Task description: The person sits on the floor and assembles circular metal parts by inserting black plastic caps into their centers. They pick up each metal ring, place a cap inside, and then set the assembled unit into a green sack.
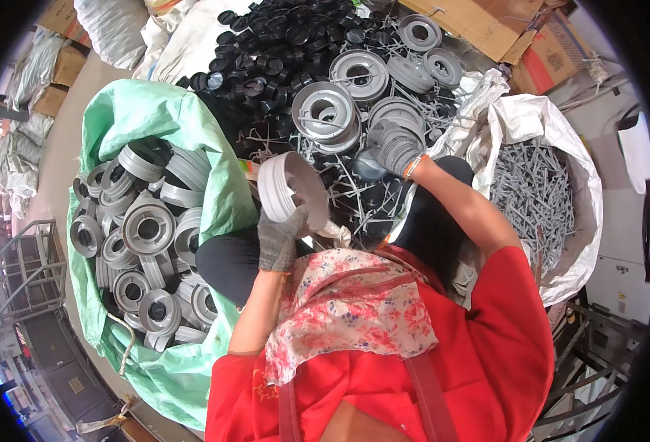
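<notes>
My left hand [279,237], in a grey knit glove, grips a grey round plastic spool part [290,187] by its lower rim, held tilted over my lap. My right hand [395,146], also gloved, reaches forward and closes on something small and grey at the near edge of a heap of grey spool parts [340,103]; what it holds is hidden by the fingers. Thin grey plastic sprue sticks [354,188] lie scattered under both hands.
A green sack [141,110] at my left holds several grey spool parts. A white sack [553,132] at my right is full of grey sprue sticks. Black plastic caps [281,37] are piled ahead. Cardboard boxes [487,26] stand at the far right.
</notes>
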Motion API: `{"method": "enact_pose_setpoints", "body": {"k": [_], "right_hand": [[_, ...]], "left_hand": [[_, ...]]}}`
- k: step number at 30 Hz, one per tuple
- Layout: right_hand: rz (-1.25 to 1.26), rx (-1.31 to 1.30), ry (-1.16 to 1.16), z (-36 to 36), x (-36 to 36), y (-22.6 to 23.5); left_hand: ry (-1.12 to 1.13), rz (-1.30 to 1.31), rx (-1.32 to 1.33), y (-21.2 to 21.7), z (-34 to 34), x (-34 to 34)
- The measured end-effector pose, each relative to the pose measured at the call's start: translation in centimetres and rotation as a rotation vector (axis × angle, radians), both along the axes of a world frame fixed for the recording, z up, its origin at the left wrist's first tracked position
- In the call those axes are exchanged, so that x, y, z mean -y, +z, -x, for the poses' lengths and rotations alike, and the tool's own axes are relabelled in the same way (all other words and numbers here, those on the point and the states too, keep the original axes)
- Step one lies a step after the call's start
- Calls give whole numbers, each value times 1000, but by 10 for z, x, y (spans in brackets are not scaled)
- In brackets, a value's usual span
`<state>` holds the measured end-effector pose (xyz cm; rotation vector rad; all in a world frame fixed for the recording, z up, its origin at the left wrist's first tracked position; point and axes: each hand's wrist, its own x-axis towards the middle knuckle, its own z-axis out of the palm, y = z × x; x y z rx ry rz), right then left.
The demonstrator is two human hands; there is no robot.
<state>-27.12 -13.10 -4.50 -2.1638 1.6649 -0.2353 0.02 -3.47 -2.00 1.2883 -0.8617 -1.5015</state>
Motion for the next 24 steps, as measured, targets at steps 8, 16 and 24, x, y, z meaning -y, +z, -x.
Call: {"method": "enact_pose_setpoints", "body": {"k": [8, 16, 24], "right_hand": [[105, 499, 158, -63, -49, 54], [164, 137, 516, -71, -59, 73], [182, 384, 450, -69, -63, 63]], "left_hand": [[-66, -208, -507, 14, 19, -8], [-205, -173, -455, 21, 4, -11], [-225, -220, -478, 25, -1, -6]]}}
